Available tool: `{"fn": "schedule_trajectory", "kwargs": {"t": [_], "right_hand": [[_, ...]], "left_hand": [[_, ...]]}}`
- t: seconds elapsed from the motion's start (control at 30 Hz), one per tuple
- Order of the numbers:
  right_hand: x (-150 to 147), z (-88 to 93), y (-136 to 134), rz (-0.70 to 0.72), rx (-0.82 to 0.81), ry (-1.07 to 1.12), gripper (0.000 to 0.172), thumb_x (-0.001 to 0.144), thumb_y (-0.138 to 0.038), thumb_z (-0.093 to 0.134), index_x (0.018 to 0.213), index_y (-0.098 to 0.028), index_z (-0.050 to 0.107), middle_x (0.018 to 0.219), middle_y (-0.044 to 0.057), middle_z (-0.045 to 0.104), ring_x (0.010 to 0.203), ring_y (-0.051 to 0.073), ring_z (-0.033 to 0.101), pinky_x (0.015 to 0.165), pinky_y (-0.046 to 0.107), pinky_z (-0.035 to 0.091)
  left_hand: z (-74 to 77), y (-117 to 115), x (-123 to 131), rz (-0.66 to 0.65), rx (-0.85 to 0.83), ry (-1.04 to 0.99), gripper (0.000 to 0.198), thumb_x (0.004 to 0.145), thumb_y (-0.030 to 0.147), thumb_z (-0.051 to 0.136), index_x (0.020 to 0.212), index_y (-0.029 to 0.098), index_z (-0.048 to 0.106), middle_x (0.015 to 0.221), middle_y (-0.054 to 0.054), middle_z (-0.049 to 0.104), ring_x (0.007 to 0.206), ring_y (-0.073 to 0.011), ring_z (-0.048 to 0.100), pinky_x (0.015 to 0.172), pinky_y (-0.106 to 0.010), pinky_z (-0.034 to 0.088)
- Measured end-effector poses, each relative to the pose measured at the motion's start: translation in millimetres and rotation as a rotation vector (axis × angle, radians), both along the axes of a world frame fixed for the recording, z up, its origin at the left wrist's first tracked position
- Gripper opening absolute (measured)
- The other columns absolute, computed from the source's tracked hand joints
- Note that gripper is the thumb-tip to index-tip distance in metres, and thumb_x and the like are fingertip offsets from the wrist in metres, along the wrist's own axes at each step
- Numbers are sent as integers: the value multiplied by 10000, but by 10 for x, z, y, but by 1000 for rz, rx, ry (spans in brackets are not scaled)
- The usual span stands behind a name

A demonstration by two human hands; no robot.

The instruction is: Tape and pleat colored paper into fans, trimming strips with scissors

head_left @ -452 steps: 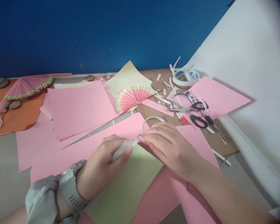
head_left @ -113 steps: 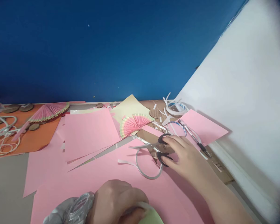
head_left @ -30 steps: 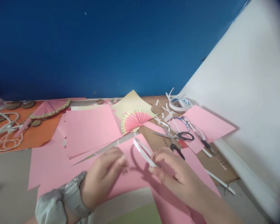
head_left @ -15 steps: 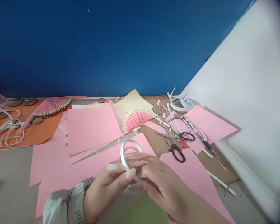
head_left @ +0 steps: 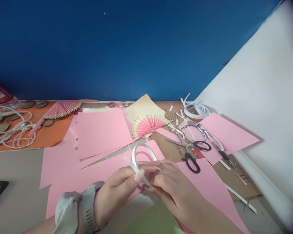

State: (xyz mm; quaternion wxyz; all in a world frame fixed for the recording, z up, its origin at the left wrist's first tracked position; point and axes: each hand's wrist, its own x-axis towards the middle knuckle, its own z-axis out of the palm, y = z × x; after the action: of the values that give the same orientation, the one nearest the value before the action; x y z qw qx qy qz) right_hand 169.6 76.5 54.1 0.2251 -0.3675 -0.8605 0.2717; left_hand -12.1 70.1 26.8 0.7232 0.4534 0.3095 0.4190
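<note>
A thin white tape roll stands upright between my two hands, low in the middle of the view. My right hand grips the roll's lower edge with its fingers closed. My left hand, with a grey watch and grey sleeve at the wrist, pinches the roll's loose white tape end between thumb and forefinger. Both hands hover over large pink paper sheets. A green-yellow sheet lies under my wrists.
Black-handled scissors lie right of my hands on brown cardboard. A pleated pink paper fan lies behind, another fan on an orange sheet at far left. White cord, more tape rolls, a pen and white strips lie about.
The scissors were put down. My right hand picked up the tape roll and brought it to my left hand, which now pinches the loose tape end.
</note>
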Motion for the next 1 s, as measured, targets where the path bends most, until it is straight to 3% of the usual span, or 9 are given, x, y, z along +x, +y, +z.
{"fn": "schedule_trajectory", "kwargs": {"t": [0.07, 0.17, 0.3, 0.43, 0.63, 0.83, 1.0], "right_hand": [[1, -3, 10, 9, 7, 20, 162, 954, -193, 419, 843, -218, 534, 863, 19, 639, 887, 181, 544, 797, 337, 431], [9, -20, 28, 20, -6, 41, 177, 954, -193, 423, 789, -209, 487, 829, 2, 607, 851, 166, 517, 792, 328, 413], [51, -38, 21, 54, -154, 35, 153, 956, -234, 442, 809, -220, 480, 855, -16, 582, 878, 160, 500, 842, 344, 388], [95, -27, -9, 31, -289, -5, 190, 960, -245, 432, 771, -225, 433, 848, -29, 545, 871, 151, 481, 780, 307, 398], [62, -5, 23, 47, -204, -33, 132, 953, -204, 440, 824, -228, 451, 911, -20, 549, 880, 155, 461, 803, 312, 384], [68, 15, 34, 71, -157, -51, 148, 958, -191, 428, 814, -215, 453, 879, -18, 561, 842, 142, 477, 803, 306, 381], [96, 29, 12, 87, -166, -49, 84, 952, -189, 450, 884, -231, 477, 927, -15, 576, 882, 142, 487, 829, 295, 385]], "left_hand": [[-12, 4, 1, -6, -8, -18, 245, 932, 351, 490, 945, 271, 722, 1217, 11, 642, 1233, -196, 496, 1102, -379, 313], [-42, 1, 7, 5, -24, -75, 259, 931, 336, 499, 871, 254, 737, 1216, 13, 647, 1231, -208, 501, 1091, -382, 327], [-68, 6, 7, 39, -27, -144, 182, 906, 311, 558, 930, 302, 738, 1193, 48, 662, 1209, -180, 523, 1069, -316, 349], [-50, 35, 1, 26, -74, -123, 187, 893, 327, 577, 957, 275, 744, 1076, 2, 717, 1150, -203, 567, 1041, -332, 373], [-56, 64, -4, 3, -203, -259, 189, 890, 316, 583, 948, 227, 739, 978, -23, 740, 1140, -212, 569, 1010, -341, 397], [-102, 82, -9, 11, -216, -315, 141, 890, 267, 589, 975, 232, 696, 908, -9, 740, 929, -169, 648, 839, -309, 483], [-94, 90, -12, -30, -209, -287, 176, 895, 319, 576, 949, 222, 712, 900, -21, 742, 978, -195, 634, 893, -339, 445]]}}
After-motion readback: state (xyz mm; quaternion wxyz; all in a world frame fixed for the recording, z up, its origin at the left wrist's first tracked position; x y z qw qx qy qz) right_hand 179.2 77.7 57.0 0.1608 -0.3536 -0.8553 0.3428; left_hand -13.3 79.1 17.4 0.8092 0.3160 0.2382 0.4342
